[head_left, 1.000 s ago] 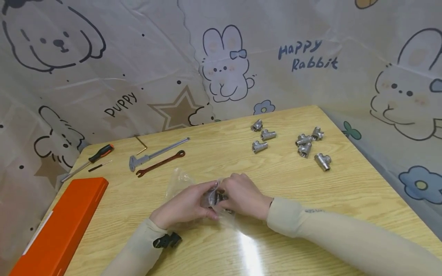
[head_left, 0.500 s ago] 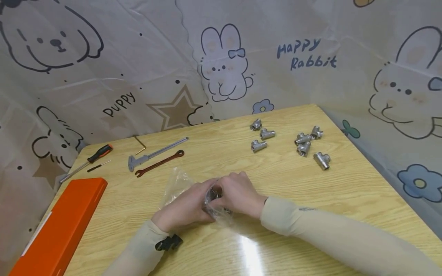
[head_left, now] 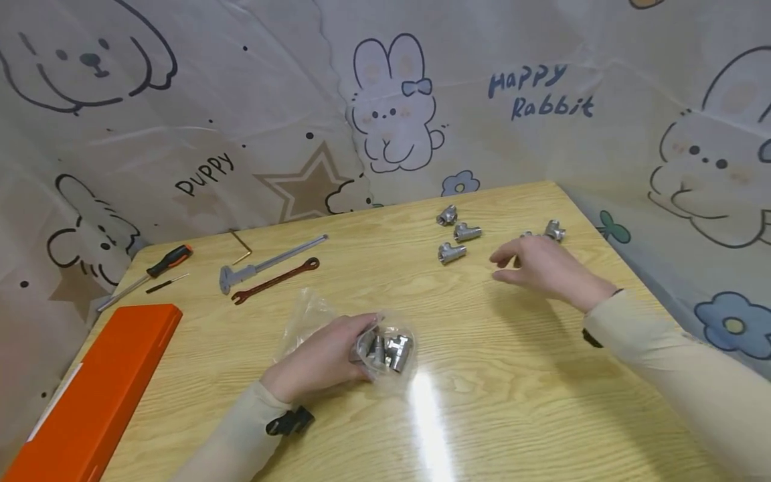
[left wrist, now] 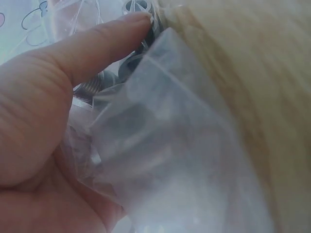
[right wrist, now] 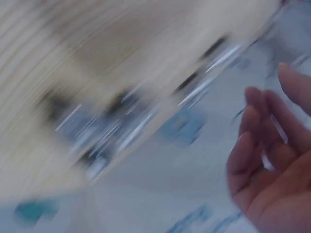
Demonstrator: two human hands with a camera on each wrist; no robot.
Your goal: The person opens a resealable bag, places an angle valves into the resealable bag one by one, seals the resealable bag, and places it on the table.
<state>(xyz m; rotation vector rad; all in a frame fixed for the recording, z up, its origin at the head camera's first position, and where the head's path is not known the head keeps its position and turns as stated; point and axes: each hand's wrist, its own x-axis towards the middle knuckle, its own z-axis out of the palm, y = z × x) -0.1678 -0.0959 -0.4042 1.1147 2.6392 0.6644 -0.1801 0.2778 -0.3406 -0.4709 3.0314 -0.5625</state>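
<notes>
My left hand grips a clear plastic bag at the front middle of the table, its fingers curled round it. Metal tee fittings show in the bag's mouth, which faces right. The right hand hovers over the right side of the table with loosely bent fingers and nothing in them. In the right wrist view that palm and its fingers appear bare. Behind the right hand one tee fitting shows, and others there are mostly hidden by it. To its left lie three more tee fittings.
At the back left lie a caliper, a reddish combination wrench, a hex key, a large screwdriver and a small screwdriver. An orange case covers the left edge. A printed cloth hangs behind the table.
My right hand has left the bag's mouth and moved to the right and away, over toward the fittings. The left hand still holds the bag in place, and its contents now show.
</notes>
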